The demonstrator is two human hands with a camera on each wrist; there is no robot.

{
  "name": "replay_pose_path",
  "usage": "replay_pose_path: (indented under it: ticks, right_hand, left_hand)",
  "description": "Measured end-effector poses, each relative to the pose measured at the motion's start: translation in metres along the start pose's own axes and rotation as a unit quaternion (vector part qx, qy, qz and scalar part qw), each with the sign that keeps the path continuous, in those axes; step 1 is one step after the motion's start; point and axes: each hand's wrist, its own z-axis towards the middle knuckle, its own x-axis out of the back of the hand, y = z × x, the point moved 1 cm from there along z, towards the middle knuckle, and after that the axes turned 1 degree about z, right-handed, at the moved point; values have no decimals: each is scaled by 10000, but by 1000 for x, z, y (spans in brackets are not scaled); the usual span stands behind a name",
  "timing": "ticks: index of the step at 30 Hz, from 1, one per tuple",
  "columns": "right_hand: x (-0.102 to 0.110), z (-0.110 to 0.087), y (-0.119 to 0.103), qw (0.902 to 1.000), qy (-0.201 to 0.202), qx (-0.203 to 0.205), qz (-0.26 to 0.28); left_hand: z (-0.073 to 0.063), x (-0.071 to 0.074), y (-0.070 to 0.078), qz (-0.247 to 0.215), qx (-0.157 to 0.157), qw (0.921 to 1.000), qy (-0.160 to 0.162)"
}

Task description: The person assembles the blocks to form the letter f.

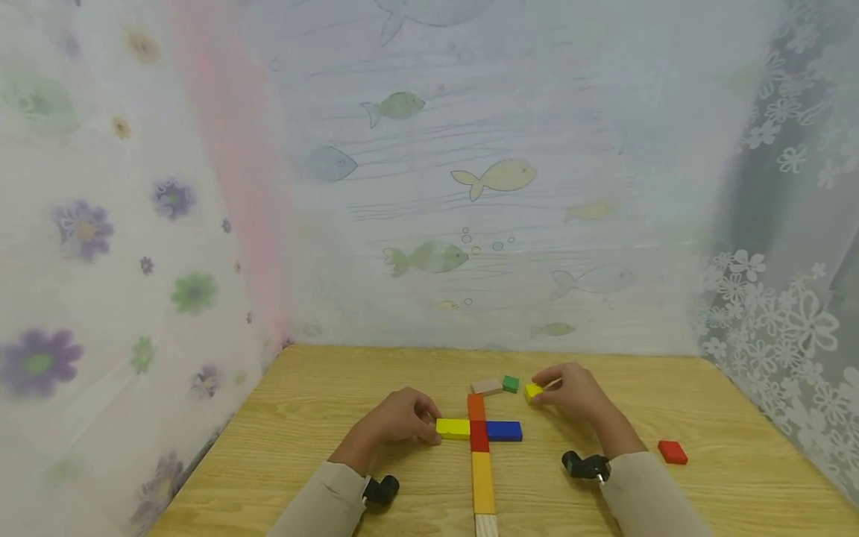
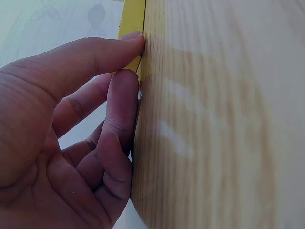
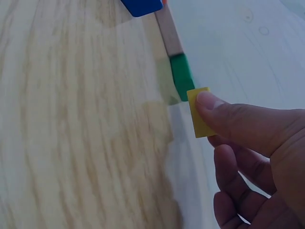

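Observation:
At the left end of a long yellow block [image 1: 453, 428], my left hand [image 1: 401, 416] pinches it between thumb and fingers; the block lies on the table. Its other end meets a red block [image 1: 479, 437], with a blue block [image 1: 505, 431] on the opposite side. An orange block [image 1: 476, 406] extends behind the red one, and an amber block [image 1: 483, 483] in front, making a cross. My right hand [image 1: 576, 389] pinches a small yellow block [image 3: 199, 117] by thumb and fingers. Just left of it sits a green block [image 1: 511, 383], beside a plain wooden block [image 1: 487, 387].
A pale wooden block [image 1: 486, 526] continues the column at the near edge of view. To the right of my right forearm lies a red block [image 1: 672, 452]. Behind the wooden table [image 1: 322, 380] hangs a fish-patterned sheet [image 1: 429, 216], with a flowered sheet [image 1: 134, 224] at left.

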Motion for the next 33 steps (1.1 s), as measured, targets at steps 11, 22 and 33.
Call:
replay_pose_path:
  ticks: [11,22,33]
  right_hand:
    - [-7,-1,0,9997,90,-174,162]
    - [-11,-3,2,9990,114,-318,292]
    - [-12,-4,0,9985,96,-348,412]
  left_hand:
    - [0,1,0,-9,-3,10000,34]
    - [-1,0,3,-31,72,10000,27]
    - [-2,1,5,-53,39,10000,-36]
